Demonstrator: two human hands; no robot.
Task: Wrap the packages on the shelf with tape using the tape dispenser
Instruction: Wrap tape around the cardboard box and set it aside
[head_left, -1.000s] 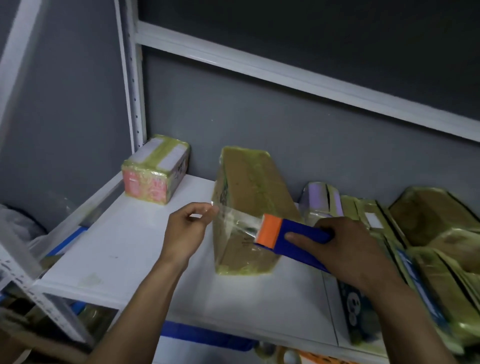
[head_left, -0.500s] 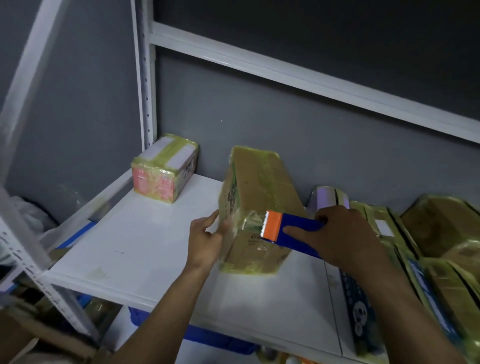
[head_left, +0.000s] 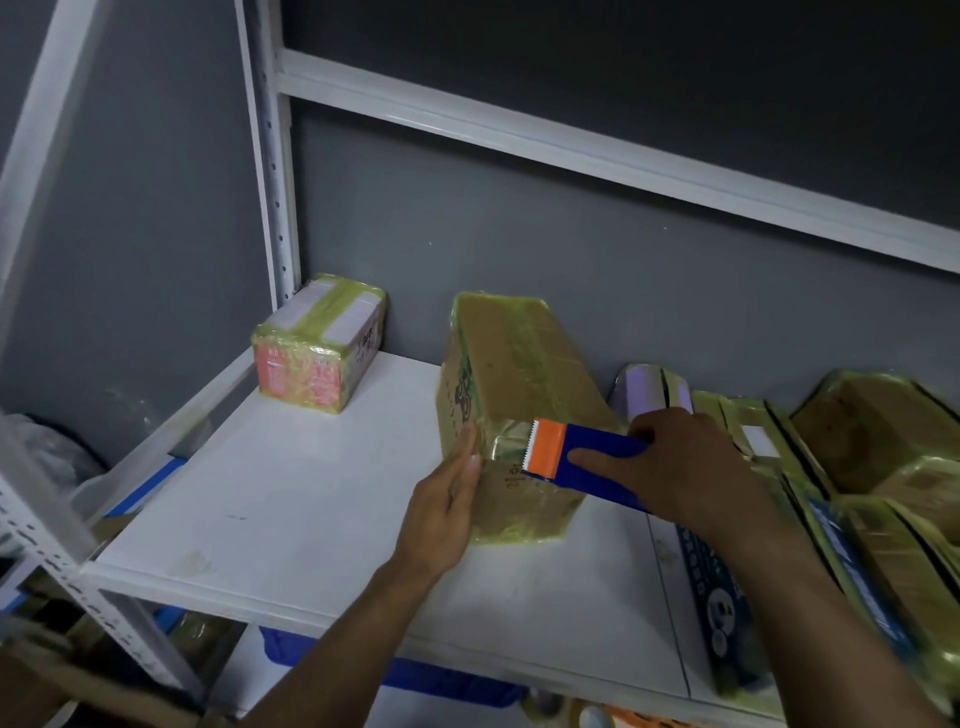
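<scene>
A brown cardboard package (head_left: 519, 374), wrapped in yellowish clear tape, stands on the white shelf (head_left: 311, 499) near its middle. My left hand (head_left: 447, 499) presses flat against the package's near left corner with straight fingers, over the tape end. My right hand (head_left: 675, 462) grips the blue tape dispenser (head_left: 587, 457), whose orange toothed head lies against the package's front face. A short shiny stretch of tape runs between the corner and the dispenser head.
A small taped pink and white box (head_left: 322, 353) sits at the shelf's back left by the white upright (head_left: 270, 171). Several taped packages (head_left: 872, 467) crowd the right side. A blue bin (head_left: 415, 675) shows on the level below.
My left hand went from holding the tape end out in the air to pressing it flat on the package's corner. The dispenser moved in against the package's front face.
</scene>
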